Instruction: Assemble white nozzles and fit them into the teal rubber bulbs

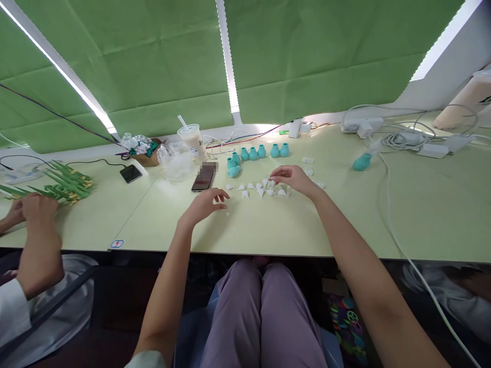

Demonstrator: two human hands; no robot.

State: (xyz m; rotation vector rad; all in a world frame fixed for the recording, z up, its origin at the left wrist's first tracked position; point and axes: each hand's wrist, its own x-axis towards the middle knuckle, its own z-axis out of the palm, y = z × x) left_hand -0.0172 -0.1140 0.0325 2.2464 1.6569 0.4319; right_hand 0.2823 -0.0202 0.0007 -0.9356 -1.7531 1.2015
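Small white cone-shaped pieces [261, 193] lie scattered in a loose group on the pale table. Over the right part of that group, my right hand [294, 179] reaches in with its fingertips pinched on a small white piece [270, 179]. My left hand [209, 203] hovers left of the group, fingers apart and curved, with nothing in it. Close to its fingertips is a tiny white bit [227, 214] on the table. Behind the pieces stand several small turquoise vase-shaped pots [253, 153], and one pot [233, 171] lies tipped over.
A phone [204, 177], a drink cup [192, 139] and a clear plastic bag [176, 162] are at the back left. Further right sit a turquoise bulb [361, 162] and tangled white cables [408, 138]. At far left, another person's hands [38, 207] touch green stems [69, 181].
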